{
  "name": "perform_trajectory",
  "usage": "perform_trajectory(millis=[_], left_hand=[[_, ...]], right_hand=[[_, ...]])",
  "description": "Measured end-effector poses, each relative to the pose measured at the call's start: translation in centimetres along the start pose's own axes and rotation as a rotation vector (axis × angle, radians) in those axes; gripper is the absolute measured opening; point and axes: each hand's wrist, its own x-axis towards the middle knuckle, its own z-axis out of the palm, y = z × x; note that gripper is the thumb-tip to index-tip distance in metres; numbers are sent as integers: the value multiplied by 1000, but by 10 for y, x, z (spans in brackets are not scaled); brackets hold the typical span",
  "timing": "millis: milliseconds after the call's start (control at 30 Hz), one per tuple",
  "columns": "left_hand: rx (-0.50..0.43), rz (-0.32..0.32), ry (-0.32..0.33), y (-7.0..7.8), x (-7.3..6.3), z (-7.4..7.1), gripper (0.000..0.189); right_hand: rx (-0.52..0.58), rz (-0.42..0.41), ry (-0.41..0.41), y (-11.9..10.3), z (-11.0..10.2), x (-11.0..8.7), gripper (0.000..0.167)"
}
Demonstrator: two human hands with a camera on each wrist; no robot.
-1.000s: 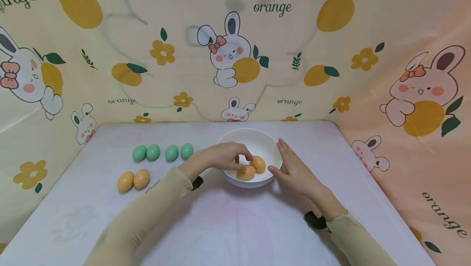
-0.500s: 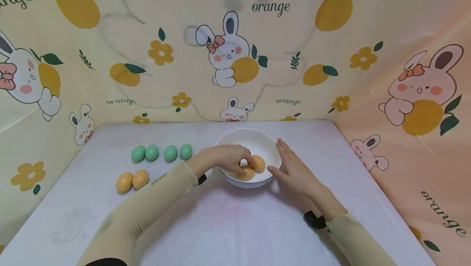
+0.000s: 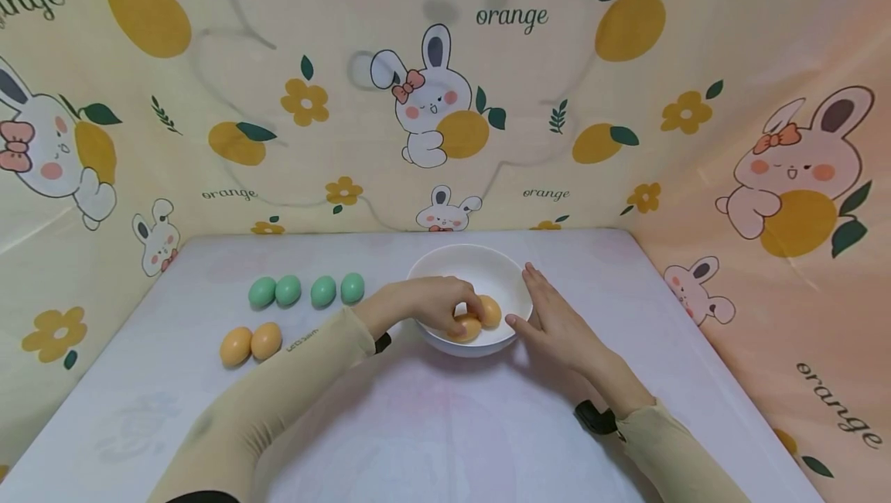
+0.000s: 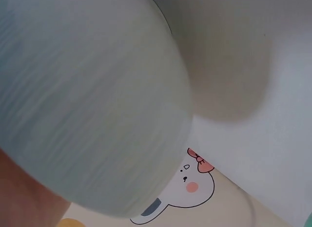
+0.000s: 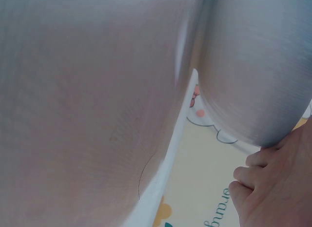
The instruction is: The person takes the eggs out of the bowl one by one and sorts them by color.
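A white bowl (image 3: 504, 275) stands on the table with two orange eggs inside. My left hand (image 3: 438, 302) reaches over its left rim, thumb and fingers curled around the nearer orange egg (image 3: 468, 328). Just beyond the fingers lies the other orange egg (image 3: 491, 312). Against the bowl's right side rests my right hand (image 3: 562, 329), fingers straight along the outside and thumb over the rim. The bowl's outer wall (image 4: 97, 110) fills much of the left wrist view, hiding the fingers. In the right wrist view, the right hand (image 5: 280, 183) shows beside the bowl (image 5: 253, 61).
Several green eggs (image 3: 323, 291) stand in a row at the table's back left. In front of them, two orange eggs (image 3: 266, 341) sit side by side near the left sleeve (image 3: 278, 387). A patterned cloth (image 3: 292, 170) surrounds the table's back and sides.
My left hand has reached slightly farther right into the bowl, and its fingers have closed down around the nearer egg. The right hand stays at the bowl's side.
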Motion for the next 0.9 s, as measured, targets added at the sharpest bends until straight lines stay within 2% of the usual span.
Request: perform_trajectory(millis=[233, 433, 667, 900], left_hand=[[-46, 3, 45, 0, -4, 1, 34], [-78, 37, 116, -3, -8, 1, 34], [-167, 85, 191, -3, -18, -1, 36], [-226, 123, 329, -6, -28, 3, 39]], right_hand=[[-5, 2, 0, 0, 1, 1, 93], [-5, -3, 2, 0, 0, 0, 92], [-3, -9, 4, 1, 1, 1, 93], [-2, -8, 7, 2, 2, 1, 93]])
